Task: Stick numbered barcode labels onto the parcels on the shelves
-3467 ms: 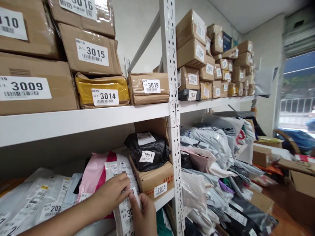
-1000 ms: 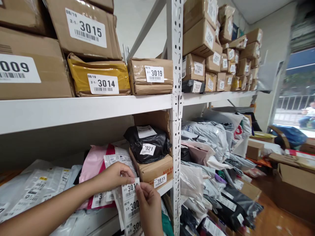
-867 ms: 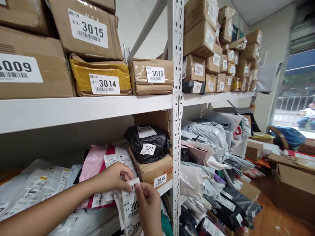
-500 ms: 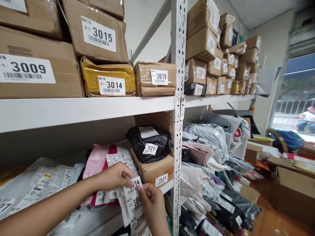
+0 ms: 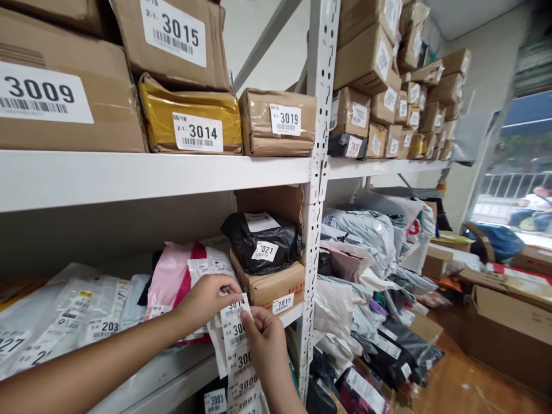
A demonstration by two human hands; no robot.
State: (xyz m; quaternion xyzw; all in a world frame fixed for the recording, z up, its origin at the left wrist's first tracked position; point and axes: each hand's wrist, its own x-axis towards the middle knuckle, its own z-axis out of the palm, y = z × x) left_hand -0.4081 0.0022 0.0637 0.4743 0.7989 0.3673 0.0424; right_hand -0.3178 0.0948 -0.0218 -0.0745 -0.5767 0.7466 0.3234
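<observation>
Label strip (image 5: 240, 348) hangs in front of the lower shelf, its top end at the hands, which here marks the clock's centre. The uppermost label reads 3014, its digits partly covered; 3006 shows lower down. At four o'clock the right hand (image 5: 267, 336) pinches the strip's right edge, thumb on the printed face and fingers curled behind. At nine to ten o'clock the left hand (image 5: 213, 296) has its thumb against the top edge; whether its fingers are clamped there, I cannot tell.

Past the hands, clear plastic packets (image 5: 81, 313) lie at nine o'clock and a pink parcel (image 5: 168, 276) between nine and ten. A carton labelled 7015 (image 5: 259, 290) sits at two, with a black parcel labelled 7021 (image 5: 280, 253) resting on top.

On the shelf above, a yellow parcel labelled 3014 (image 5: 190, 115) stands between eleven and twelve, beside a box labelled 3019 (image 5: 259, 126) between twelve and one.

Farther off, soft mailers (image 5: 366, 230) are heaped between two and three o'clock, below small boxes (image 5: 403, 109) stacked toward half past one. Beyond, near half past two, someone sits outside by a railing (image 5: 502, 185).
</observation>
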